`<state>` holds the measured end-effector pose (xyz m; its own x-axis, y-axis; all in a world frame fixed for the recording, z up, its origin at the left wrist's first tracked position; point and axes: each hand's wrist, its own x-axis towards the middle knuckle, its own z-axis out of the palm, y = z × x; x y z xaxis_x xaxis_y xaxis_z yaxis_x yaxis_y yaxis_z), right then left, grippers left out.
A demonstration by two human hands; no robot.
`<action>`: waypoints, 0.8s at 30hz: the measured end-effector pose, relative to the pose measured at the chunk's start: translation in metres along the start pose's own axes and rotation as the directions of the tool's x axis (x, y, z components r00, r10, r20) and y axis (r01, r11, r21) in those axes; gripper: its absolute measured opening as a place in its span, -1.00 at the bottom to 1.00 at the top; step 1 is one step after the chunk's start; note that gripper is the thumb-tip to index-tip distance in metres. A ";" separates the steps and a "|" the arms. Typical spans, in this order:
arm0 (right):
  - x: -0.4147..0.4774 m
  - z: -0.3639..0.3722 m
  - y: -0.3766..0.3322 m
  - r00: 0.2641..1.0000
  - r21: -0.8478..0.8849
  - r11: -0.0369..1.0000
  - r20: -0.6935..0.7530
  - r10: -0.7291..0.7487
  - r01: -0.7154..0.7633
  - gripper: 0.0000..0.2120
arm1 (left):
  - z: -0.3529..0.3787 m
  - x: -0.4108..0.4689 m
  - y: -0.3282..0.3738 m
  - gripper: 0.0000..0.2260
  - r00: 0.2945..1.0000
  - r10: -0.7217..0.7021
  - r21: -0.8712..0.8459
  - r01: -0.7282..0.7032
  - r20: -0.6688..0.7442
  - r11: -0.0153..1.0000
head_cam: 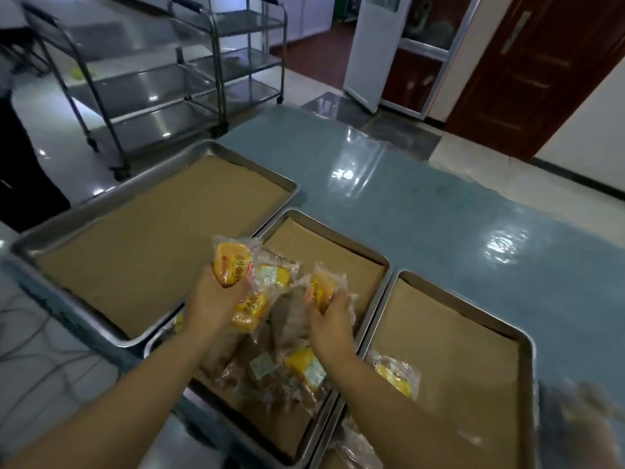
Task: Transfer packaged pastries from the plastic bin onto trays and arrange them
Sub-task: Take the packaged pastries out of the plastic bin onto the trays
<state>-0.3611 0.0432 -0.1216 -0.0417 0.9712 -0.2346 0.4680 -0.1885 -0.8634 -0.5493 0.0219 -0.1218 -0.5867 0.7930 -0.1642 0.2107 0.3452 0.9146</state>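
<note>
The fingers of the left hand (216, 299) are curled round a pastry packet (231, 265) held uppermost, and a second packet (250, 311) hangs lower in the same grip. The fingertips are hidden behind the wrappers. The fingers of the right hand (329, 321) pinch a third packet (321, 291) by its lower end. Both hands hover over the middle tray (338, 235), where a pile of packets (291, 367) lies heaped on brown paper. No plastic bin shows plainly, and a blurred shape at the lower right cannot be made out.

The step in hand looks like spreading the heap out across the trays. To do it well, carry each packet to bare paper and lay it flat, label up, starting a row at a far corner. The left hand holds two, so it should let go of one at a time; the slick film could slip.

The trays have raised rims, so lift the packets over them, not across. The big tray (111, 198) on the left shows only bare paper. The right tray (473, 309) has one loose packet (394, 375) near its inner edge and open paper beyond. The blue desk (439, 214) stretches away behind the trays, with steel trolleys (203, 79) well apart on the floor.
</note>
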 end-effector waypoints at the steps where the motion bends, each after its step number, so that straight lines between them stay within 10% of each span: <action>1: 0.005 0.003 0.001 1.000 -0.004 1.000 -0.013 0.012 -0.012 -0.84 | 0.001 0.005 -0.004 -0.75 1.000 -0.011 0.011 0.011 -0.005 1.000; 5: 0.025 0.016 -0.008 0.976 -0.386 0.920 -0.171 -0.136 0.061 -0.73 | -0.001 0.026 -0.014 -0.70 0.997 -0.066 0.038 0.065 0.028 0.997; 15: 0.063 0.135 -0.079 0.998 -0.081 0.996 -0.047 -0.031 0.027 -0.69 | -0.068 0.140 -0.037 -0.70 0.998 -0.063 0.041 0.062 0.026 0.997; 24: 0.064 0.266 -0.109 0.997 -0.216 0.975 0.061 0.055 -0.040 -0.39 | -0.157 0.212 -0.086 -0.71 0.990 0.034 0.222 -0.064 0.138 0.973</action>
<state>-0.6493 0.0869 -0.1617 -0.0700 0.9487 -0.3083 0.6492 -0.1914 -0.7361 -0.8148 0.0810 -0.1772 -0.4657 0.8660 -0.1824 0.4166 0.3963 0.8181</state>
